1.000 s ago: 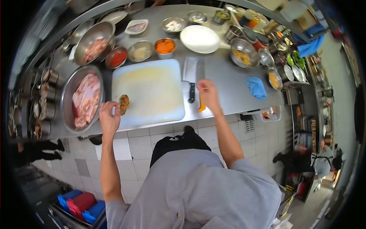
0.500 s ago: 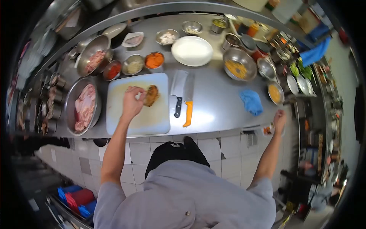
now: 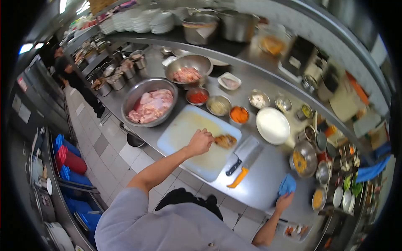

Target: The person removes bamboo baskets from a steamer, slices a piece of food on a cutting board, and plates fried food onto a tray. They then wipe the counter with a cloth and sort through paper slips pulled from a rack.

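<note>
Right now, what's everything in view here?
Cutting board: one, pale blue, counter
Food piece: one, brown, on board
Knives: two, black and orange handles, by board
Meat bowls: two, silver, counter
Oval plate: one, white, counter
Cloth: one, blue, right side
Smaller bowls: several, silver, counter
Stacked plates: many, white, shelf
Pots: two, silver, shelf
Person: one, dark clothes, far left
Left hand: one, bare, over board
Right hand: one, bare, at cloth
</note>
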Demonstrator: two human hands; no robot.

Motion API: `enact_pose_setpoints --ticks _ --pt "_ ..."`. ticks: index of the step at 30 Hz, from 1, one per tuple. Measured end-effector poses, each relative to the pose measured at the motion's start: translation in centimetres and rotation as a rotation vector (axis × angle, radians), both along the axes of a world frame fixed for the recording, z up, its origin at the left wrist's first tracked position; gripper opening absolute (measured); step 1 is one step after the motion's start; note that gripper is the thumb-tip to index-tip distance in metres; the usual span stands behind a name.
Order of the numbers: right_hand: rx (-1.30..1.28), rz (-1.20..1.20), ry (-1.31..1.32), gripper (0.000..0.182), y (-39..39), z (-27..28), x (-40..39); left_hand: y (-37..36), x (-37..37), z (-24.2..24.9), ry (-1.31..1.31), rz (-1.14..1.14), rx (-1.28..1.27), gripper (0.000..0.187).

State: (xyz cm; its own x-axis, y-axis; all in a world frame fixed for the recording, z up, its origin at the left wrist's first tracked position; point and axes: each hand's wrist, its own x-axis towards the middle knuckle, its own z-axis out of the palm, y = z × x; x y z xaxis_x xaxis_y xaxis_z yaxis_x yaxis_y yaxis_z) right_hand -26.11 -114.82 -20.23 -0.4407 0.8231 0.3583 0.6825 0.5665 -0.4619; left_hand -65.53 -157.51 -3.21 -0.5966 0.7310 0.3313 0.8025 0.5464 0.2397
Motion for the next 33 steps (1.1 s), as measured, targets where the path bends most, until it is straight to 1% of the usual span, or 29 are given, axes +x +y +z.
enact_pose_setpoints --ticks 1,2,5,6,7,9,11,12,14,17,19,20,22,23,26,27,29,31,33 --pt "-0.023 0.008 -0.025 0.044 -1.6 0.6 -0.3 -1.5 -0.4 1.1 -0.042 0.030 0.040 0.004" --pt "-0.010 0.039 0.008 0.045 -2.1 -0.2 -0.3 -3.0 -1.3 2.5 -0.082 0.053 0.082 0.004" --pt "0.009 0.052 0.081 0.045 -4.6 -1.0 -1.8 -7.9 -6.3 8.6 -0.060 0.062 0.315 0.006" --pt "0.015 0.038 0.103 0.045 -5.3 -0.7 -2.5 -9.3 -8.1 11.6 -0.008 0.080 0.389 0.007" --pt "-0.008 0.018 0.031 0.043 -5.6 0.0 -3.0 -10.7 -10.0 15.0 0.040 0.095 0.462 0.008" --pt "-0.065 -0.023 -0.116 0.040 -5.3 1.5 -4.2 -13.6 -14.0 21.3 0.226 0.099 0.585 0.013" --pt "-0.010 -0.100 -0.230 0.035 -5.4 2.8 -6.2 -17.0 -19.1 27.2 0.423 0.068 0.612 0.018" --pt "0.032 -0.055 -0.168 0.036 -7.3 4.9 -7.8 -18.5 -21.5 30.5 0.504 0.050 0.609 0.019" --pt "0.121 0.027 -0.053 0.038 -11.6 11.2 -12.4 -21.1 -25.8 37.3 0.669 0.039 0.608 0.021" --pt "0.042 0.187 0.136 0.038 -16.4 15.3 -18.5 -23.8 -33.4 46.6 0.860 0.056 0.590 0.023" --pt "0.130 0.266 0.148 0.037 -20.6 18.1 -22.0 -25.0 -37.7 51.3 0.951 0.168 0.569 0.026" --pt "0.171 0.307 0.149 0.037 -22.8 19.2 -23.2 -25.6 -39.5 52.8 0.928 0.199 0.579 0.027" --pt "0.027 0.266 0.100 0.034 -26.9 21.3 -24.3 -26.4 -42.5 55.0 0.881 0.263 0.604 0.028" --pt "-0.045 0.245 0.079 0.033 -28.1 22.1 -24.7 -26.8 -43.7 55.4 0.872 0.277 0.631 0.029" --pt "-0.051 0.288 0.167 0.025 -29.2 22.5 -25.0 -27.8 -47.3 56.0 0.855 0.326 0.688 0.030" --pt "-0.038 0.315 0.213 0.023 -29.5 23.4 -25.6 -28.3 -48.5 56.0 0.847 0.344 0.688 0.030" --pt "-0.022 0.356 0.284 0.019 -29.8 27.2 -27.6 -28.8 -49.8 55.5 0.814 0.402 0.698 0.032" --pt "0.016 0.363 0.332 0.009 -32.1 32.0 -31.4 -30.6 -52.7 56.0 0.906 0.385 0.629 0.033" --pt "0.093 0.473 0.345 0.006 -35.2 36.3 -35.8 -31.0 -51.7 56.4 0.855 0.403 0.630 0.040"
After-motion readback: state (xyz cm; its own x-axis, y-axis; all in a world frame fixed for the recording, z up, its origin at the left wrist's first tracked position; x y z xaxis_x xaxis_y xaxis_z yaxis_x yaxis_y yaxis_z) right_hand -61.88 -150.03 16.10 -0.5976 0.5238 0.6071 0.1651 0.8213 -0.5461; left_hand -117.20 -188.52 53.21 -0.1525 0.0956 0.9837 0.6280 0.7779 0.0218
